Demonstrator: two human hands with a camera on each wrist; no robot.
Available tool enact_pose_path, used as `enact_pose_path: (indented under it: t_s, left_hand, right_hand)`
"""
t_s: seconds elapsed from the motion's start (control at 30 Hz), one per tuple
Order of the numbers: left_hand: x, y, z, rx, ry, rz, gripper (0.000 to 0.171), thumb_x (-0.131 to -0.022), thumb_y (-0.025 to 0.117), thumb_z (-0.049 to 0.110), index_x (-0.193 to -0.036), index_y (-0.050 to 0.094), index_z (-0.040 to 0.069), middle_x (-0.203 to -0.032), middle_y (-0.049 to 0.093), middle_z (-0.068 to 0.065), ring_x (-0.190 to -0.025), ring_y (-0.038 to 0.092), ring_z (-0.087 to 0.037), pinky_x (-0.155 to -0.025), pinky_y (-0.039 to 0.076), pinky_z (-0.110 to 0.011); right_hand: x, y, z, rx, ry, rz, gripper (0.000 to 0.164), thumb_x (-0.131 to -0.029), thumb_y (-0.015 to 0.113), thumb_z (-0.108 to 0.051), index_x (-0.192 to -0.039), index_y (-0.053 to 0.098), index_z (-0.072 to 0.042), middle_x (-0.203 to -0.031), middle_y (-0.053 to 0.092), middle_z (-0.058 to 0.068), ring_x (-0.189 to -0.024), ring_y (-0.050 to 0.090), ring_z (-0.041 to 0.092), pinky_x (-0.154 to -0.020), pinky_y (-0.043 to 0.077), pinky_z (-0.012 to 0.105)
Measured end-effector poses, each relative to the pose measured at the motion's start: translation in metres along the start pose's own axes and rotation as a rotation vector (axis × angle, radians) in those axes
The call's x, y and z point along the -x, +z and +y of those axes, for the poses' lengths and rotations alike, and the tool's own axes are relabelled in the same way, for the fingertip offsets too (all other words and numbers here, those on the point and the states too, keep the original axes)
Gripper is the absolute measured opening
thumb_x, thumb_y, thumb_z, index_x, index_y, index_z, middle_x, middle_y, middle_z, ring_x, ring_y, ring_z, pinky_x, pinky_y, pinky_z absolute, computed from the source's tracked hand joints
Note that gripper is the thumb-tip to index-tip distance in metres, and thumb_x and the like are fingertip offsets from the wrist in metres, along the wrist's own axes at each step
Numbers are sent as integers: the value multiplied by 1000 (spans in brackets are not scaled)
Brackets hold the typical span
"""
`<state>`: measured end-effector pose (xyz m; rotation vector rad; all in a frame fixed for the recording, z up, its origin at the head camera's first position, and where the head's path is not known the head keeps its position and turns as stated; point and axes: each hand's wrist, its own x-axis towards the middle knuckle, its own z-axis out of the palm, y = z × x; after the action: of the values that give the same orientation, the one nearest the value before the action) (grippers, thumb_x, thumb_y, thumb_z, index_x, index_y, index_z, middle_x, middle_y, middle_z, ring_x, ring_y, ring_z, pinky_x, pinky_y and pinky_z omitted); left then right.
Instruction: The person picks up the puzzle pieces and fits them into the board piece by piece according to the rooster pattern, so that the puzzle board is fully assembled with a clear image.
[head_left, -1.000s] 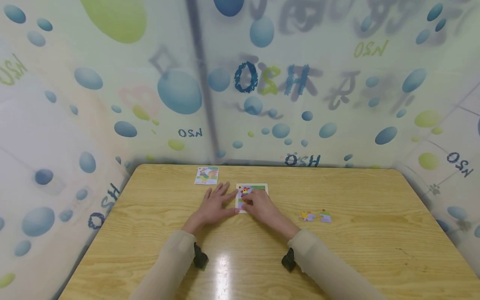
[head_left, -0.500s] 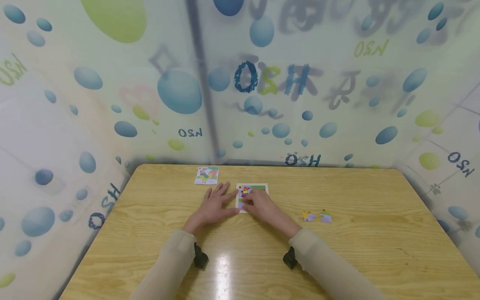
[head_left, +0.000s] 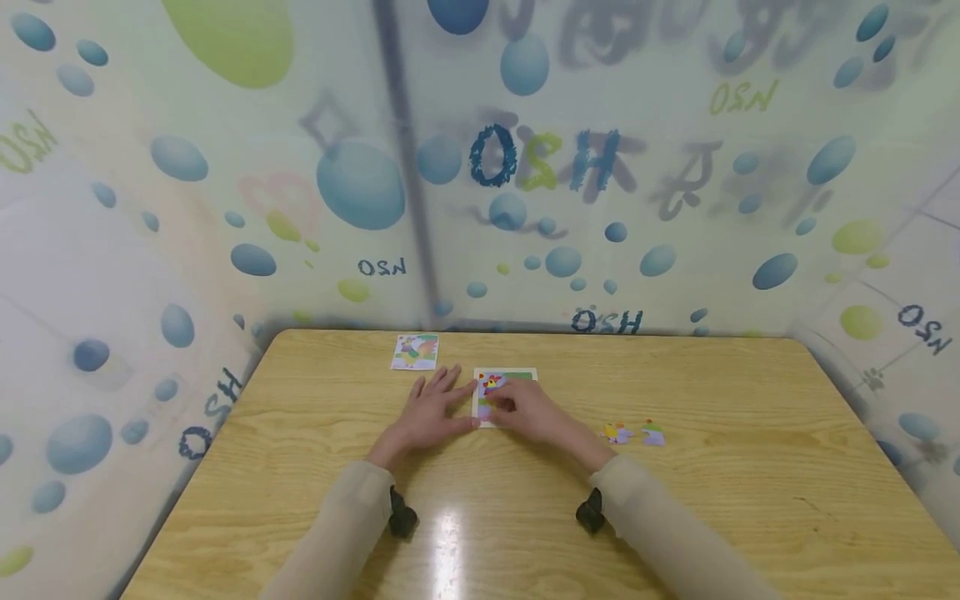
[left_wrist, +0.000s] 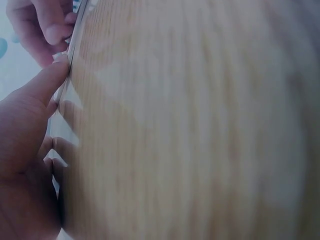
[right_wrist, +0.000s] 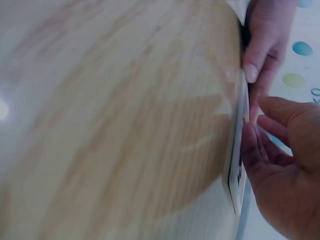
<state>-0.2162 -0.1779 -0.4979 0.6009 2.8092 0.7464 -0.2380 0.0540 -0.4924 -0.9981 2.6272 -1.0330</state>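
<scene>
A small jigsaw puzzle board (head_left: 506,371) with a pale rim lies flat mid-table, a red and yellow bird's head showing in its upper left. My left hand (head_left: 431,415) rests on the table with fingers spread, thumb and index fingertip at the board's left edge. Over the right half of the board is my right hand (head_left: 528,408), its bent fingers touching the puzzle surface. In the right wrist view the right thumb (right_wrist: 280,107) stands apart from the fingers, and no piece shows between them. The right hand hides much of the puzzle picture.
Two groups of loose puzzle pieces lie right of the board: a yellow and lilac one (head_left: 616,432) and a green and lilac one (head_left: 652,433). A square picture card (head_left: 415,352) lies at the back left of the wooden table (head_left: 712,392). Printed curtain-like walls (head_left: 675,275) enclose the table.
My right wrist and sleeve have shifted slightly right, and the right thumb and fingers have parted a little over the board. The left hand stays in place.
</scene>
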Motion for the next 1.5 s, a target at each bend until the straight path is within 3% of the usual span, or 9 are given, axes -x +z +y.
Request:
enact_pose_path:
  t_s: [0.17,0.3,0.57,0.93,1.5]
  left_hand:
    - [1,0,1,2,-5,1,69,-98,67,46,-156,46,16,-169,18,-17,-156,8,-38,-120,0,-62]
    - [1,1,1,0,-9,-2,69,-98,66,47,-157,45,17,-169,17,-16,-156,6,-37,-121,-1,-61]
    - [3,0,1,9,-3,-7,70,-98,67,45,-157,44,16,-169,16,-17,-156,5,-38,-120,-2,-62]
    - [2,1,-1,9,-3,-7,70,-98,66,47,-158,43,16,-169,16,-17,-156,5,-38,-120,-2,-62]
    - [1,-1,2,4,-11,-19,71,-99,66,47,-158,42,18,-170,15,-15,-157,3,-35,-121,-4,-60]
  right_hand:
    - [16,-15,5,-135,32,10,31,-96,72,-9,-126,72,-1,-96,68,0,-85,59,12,-78,53,32]
    - [33,-33,11,-154,56,27,31,-96,73,-11,-125,71,0,-96,67,0,-86,61,14,-78,54,32]
    - [73,-65,32,-104,125,29,32,-96,73,-11,-125,70,1,-95,65,-2,-84,60,13,-73,53,30]
    - [115,-91,71,-40,176,29,31,-89,80,-10,-117,73,2,-93,67,-2,-82,61,12,-71,54,28]
    - [132,-100,83,-48,144,-21,30,-86,84,-14,-111,75,0,-93,66,-2,-80,58,9,-69,52,27]
